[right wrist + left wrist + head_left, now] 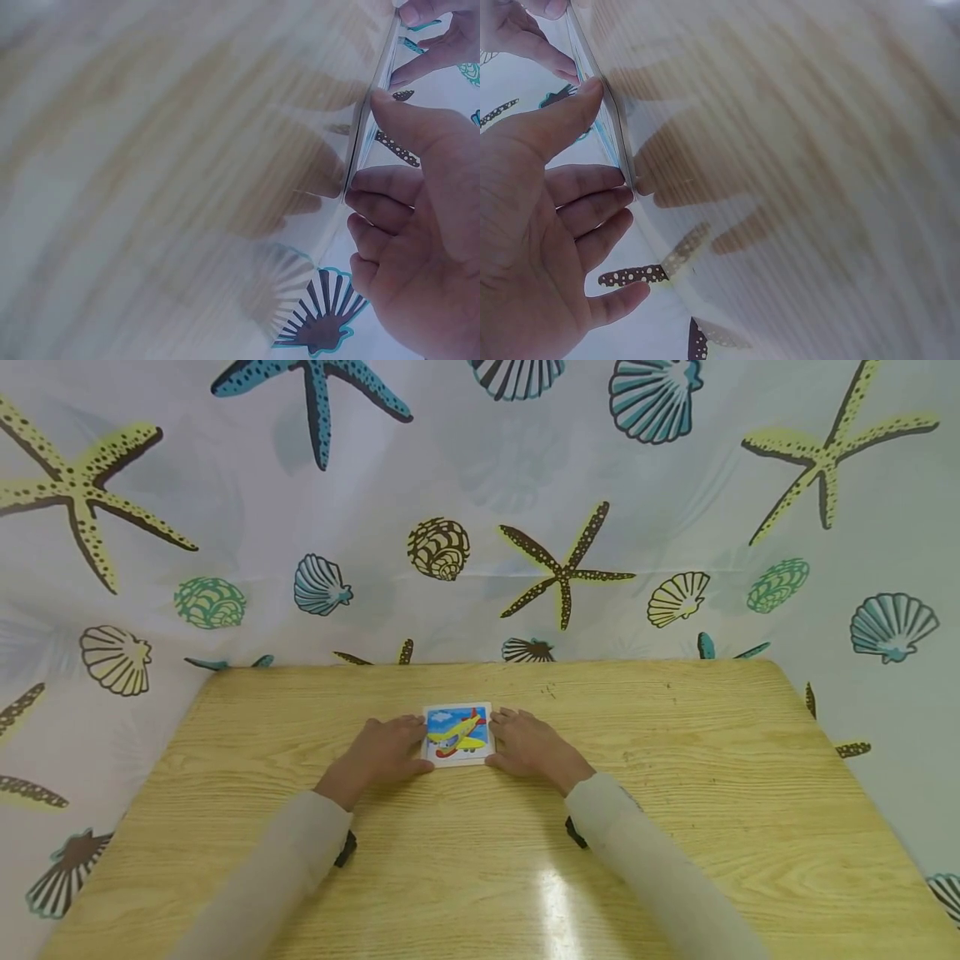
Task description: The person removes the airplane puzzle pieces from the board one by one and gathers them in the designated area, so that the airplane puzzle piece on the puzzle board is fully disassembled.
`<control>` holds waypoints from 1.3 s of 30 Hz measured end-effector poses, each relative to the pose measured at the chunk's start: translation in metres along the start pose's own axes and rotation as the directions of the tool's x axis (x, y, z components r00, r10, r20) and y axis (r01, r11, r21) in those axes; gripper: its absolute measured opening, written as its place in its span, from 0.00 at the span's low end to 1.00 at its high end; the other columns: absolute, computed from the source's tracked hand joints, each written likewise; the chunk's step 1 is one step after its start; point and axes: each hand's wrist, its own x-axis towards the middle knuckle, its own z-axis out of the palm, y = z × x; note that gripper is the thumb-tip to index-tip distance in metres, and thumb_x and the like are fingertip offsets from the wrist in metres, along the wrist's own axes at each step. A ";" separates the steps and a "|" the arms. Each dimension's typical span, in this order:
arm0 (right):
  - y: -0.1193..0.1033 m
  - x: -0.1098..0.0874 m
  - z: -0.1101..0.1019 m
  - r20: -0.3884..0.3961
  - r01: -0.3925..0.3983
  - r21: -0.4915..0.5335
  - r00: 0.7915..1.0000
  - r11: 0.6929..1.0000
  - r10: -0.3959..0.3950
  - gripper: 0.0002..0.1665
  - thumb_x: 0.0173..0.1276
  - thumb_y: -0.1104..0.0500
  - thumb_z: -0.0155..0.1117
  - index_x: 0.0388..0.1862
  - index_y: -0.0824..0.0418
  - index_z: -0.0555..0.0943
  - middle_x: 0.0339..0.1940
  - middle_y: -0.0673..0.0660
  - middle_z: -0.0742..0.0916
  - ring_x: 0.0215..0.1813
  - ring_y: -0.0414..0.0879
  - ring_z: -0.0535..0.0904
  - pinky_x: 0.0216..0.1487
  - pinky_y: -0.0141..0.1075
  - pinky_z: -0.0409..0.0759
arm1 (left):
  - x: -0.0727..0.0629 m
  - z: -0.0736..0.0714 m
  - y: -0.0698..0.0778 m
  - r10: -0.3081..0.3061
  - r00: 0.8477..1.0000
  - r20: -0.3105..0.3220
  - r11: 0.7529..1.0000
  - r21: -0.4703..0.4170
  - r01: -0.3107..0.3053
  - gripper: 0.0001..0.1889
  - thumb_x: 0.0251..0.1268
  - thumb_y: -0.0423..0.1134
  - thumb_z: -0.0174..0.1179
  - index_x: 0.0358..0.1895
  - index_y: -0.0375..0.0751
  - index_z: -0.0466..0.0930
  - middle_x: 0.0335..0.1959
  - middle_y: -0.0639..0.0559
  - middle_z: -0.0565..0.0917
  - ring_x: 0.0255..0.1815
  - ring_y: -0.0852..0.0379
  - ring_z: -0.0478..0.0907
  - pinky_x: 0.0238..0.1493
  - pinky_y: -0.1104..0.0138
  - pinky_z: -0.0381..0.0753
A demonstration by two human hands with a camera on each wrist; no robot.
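A small rectangular picture board (459, 735) with a white border lies flat on the wooden table, printed with a yellow aeroplane on blue sky. At its left side, my left hand (384, 750) touches the edge with its fingertips, the thumb by the near left corner. On the opposite side my right hand (531, 745) touches the right edge the same way, thumb by the near right corner. The left wrist view shows the left hand (540, 217) with extended fingers against the board's thin edge. In the right wrist view, the right hand (427, 217) has gently bent fingers along that edge.
The light wooden table (712, 793) reaches out on both sides of the hands and toward me. Behind it hangs a white cloth (390, 627) printed with starfish and shells, which also runs along the left and right sides.
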 end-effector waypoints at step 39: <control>0.038 -0.053 0.002 -0.003 -0.055 0.052 0.998 0.997 0.055 0.40 0.65 0.43 0.61 0.69 0.65 0.67 0.71 0.62 0.69 0.74 0.57 0.61 0.72 0.47 0.60 | 0.015 0.001 0.059 0.043 0.999 0.028 0.999 -0.020 -0.043 0.36 0.65 0.59 0.54 0.70 0.41 0.63 0.72 0.48 0.65 0.74 0.50 0.59 0.67 0.43 0.60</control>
